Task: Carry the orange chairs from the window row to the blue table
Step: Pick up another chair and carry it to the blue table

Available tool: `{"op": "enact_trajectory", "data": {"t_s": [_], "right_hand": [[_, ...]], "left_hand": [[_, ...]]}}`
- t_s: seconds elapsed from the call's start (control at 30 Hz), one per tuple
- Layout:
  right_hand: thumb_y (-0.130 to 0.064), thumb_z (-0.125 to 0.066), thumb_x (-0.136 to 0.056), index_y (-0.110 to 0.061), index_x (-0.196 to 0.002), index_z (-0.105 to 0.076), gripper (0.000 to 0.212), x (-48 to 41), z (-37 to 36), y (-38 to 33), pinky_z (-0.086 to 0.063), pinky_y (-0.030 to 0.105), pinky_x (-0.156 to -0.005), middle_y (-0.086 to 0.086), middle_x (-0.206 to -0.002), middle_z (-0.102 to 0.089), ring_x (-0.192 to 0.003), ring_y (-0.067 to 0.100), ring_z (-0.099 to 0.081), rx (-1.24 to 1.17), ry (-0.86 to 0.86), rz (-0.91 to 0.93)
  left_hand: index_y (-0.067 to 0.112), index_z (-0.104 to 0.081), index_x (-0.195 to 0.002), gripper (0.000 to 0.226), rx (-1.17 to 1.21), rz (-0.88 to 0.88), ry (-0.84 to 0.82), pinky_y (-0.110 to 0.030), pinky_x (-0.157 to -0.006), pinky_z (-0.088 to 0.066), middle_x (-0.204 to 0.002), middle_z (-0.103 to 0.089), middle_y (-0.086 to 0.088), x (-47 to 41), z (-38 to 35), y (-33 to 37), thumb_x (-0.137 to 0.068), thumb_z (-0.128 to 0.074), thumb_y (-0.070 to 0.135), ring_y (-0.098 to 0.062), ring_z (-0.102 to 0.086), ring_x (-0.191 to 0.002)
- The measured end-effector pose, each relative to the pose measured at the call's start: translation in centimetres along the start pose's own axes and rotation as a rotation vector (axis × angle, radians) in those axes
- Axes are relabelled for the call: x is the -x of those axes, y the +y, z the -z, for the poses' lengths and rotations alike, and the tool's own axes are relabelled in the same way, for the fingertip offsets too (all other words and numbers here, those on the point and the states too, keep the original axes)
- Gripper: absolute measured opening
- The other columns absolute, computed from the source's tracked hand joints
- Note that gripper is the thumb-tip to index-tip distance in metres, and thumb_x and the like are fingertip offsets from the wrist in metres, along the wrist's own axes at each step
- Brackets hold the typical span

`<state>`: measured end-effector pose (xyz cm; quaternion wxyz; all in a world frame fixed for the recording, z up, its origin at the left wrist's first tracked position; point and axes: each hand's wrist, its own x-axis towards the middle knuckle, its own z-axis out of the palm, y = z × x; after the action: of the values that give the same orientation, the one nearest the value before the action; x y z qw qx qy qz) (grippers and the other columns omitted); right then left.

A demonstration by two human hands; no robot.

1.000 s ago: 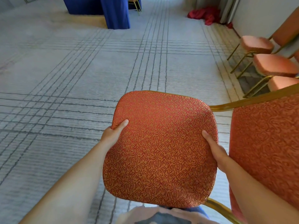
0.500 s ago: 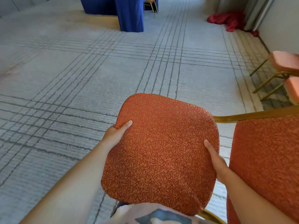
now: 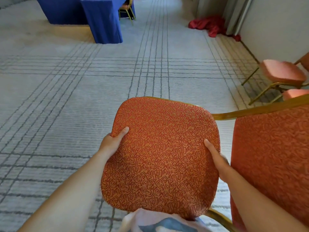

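I carry an orange patterned chair (image 3: 160, 156) with a gold frame, its seat in front of me and its backrest at the right. My left hand (image 3: 112, 142) grips the seat's left edge, thumb on top. My right hand (image 3: 215, 156) grips the seat's right edge beside the backrest, its fingers hidden under the cushion. The blue table (image 3: 93, 17), draped to the floor in blue cloth, stands far ahead at the upper left.
Two more orange chairs (image 3: 282, 72) stand along the right wall. A red cloth heap (image 3: 210, 25) lies on the floor by the far right curtain. Another chair (image 3: 127, 11) sits behind the blue table. Grey lined carpet (image 3: 83, 89) stretches ahead.
The blue table and red cloth have shifted right and closer in view as I walk forward. Fewer wall chairs show at the right. Both hands keep their grip on the seat.
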<state>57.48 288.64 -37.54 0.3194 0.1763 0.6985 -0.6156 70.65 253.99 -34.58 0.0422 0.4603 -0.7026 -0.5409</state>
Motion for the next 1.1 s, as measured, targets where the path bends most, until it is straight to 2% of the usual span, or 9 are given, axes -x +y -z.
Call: {"op": "enact_trajectory", "data": {"t_s": [0.07,0.17,0.23,0.3,0.37,0.6,0.7,0.9,1.1], "right_hand": [[-0.068,-0.074,-0.069,-0.016,-0.13,-0.062,0.081,-2.3,-1.6,-3.8,-0.051,0.038,-0.094,0.006,-0.11,-0.072,-0.1,0.024,-0.067,-0.014,0.034,0.046],[-0.062,-0.072,-0.076,-0.014,-0.127,-0.063,0.071,-6.5,-3.6,-8.8,-0.049,0.034,-0.087,0.004,-0.104,-0.072,-0.094,0.021,-0.067,-0.028,0.071,0.074],[-0.071,-0.076,-0.064,-0.015,-0.125,-0.063,0.084,-10.3,-4.9,-11.5,-0.048,0.034,-0.089,0.003,-0.102,-0.072,-0.094,0.02,-0.067,-0.014,0.064,0.074],[-0.083,-0.077,-0.036,-0.02,-0.123,-0.064,0.107,-13.3,-5.3,-13.2,-0.049,0.035,-0.091,0.003,-0.107,-0.072,-0.098,0.022,-0.067,0.008,0.065,0.065],[-0.084,-0.077,-0.028,-0.022,-0.126,-0.063,0.117,-17.3,-5.9,-15.8,-0.049,0.038,-0.097,0.004,-0.112,-0.072,-0.102,0.023,-0.066,0.016,0.049,0.063],[-0.081,-0.077,-0.039,-0.022,-0.126,-0.064,0.107,-31.5,-9.0,-29.3,-0.049,0.038,-0.098,0.004,-0.112,-0.072,-0.103,0.023,-0.066,0.049,0.007,0.068],[-0.086,-0.077,-0.03,-0.023,-0.125,-0.065,0.115,-36.7,-10.2,-33.4,-0.047,0.044,-0.105,0.004,-0.113,-0.073,-0.106,0.025,-0.067,0.058,-0.004,0.037],[-0.089,-0.075,-0.028,-0.025,-0.117,-0.066,0.11,-45.2,-14.2,-38.0,-0.045,0.045,-0.107,0.005,-0.113,-0.072,-0.108,0.026,-0.066,0.078,-0.01,-0.051],[-0.087,-0.077,-0.038,-0.019,-0.129,-0.064,0.115,-55.9,-18.8,-43.7,-0.044,0.046,-0.109,0.003,-0.116,-0.072,-0.111,0.025,-0.065,0.075,-0.008,-0.107]], "left_hand": [[0.011,-0.063,-0.122,0.075,-0.005,-0.032,-0.005,-0.032,-0.089,-0.043,-0.121,-0.064,-0.011,-3.9,0.0,3.3,-0.074,-0.062,0.069,-0.029,-0.059,-0.111],[0.012,-0.063,-0.122,0.077,0.011,-0.039,-0.018,-0.033,-0.092,-0.044,-0.121,-0.064,-0.011,-9.6,-0.3,8.0,-0.072,-0.063,0.07,-0.028,-0.06,-0.11],[0.012,-0.061,-0.124,0.081,0.014,-0.005,-0.051,-0.033,-0.091,-0.044,-0.121,-0.064,-0.011,-14.3,-1.2,10.4,-0.07,-0.063,0.072,-0.029,-0.06,-0.109],[0.01,-0.06,-0.126,0.081,0.008,0.024,-0.081,-0.032,-0.089,-0.043,-0.122,-0.062,-0.012,-17.1,-2.4,12.0,-0.071,-0.063,0.071,-0.03,-0.059,-0.11],[0.01,-0.059,-0.126,0.08,0.014,0.031,-0.08,-0.031,-0.089,-0.043,-0.124,-0.062,-0.013,-20.9,-4.1,13.5,-0.073,-0.063,0.069,-0.03,-0.059,-0.111],[0.01,-0.06,-0.124,0.084,0.025,0.018,-0.016,-0.032,-0.09,-0.045,-0.121,-0.063,-0.012,-35.2,-8.1,24.4,-0.069,-0.062,0.073,-0.03,-0.059,-0.11],[0.011,-0.061,-0.123,0.085,0.019,0.051,-0.003,-0.034,-0.091,-0.046,-0.119,-0.064,-0.012,-39.9,-9.3,27.5,-0.068,-0.062,0.075,-0.03,-0.06,-0.107],[0.014,-0.062,-0.124,0.091,-0.01,0.102,0.006,-0.037,-0.093,-0.047,-0.119,-0.065,-0.011,-48.9,-9.6,31.7,-0.063,-0.061,0.081,-0.03,-0.061,-0.106],[0.012,-0.061,-0.123,0.086,-0.016,0.136,-0.032,-0.033,-0.084,-0.046,-0.115,-0.065,-0.009,-61.2,-11.0,36.3,-0.066,-0.062,0.077,-0.023,-0.059,-0.093]]}}
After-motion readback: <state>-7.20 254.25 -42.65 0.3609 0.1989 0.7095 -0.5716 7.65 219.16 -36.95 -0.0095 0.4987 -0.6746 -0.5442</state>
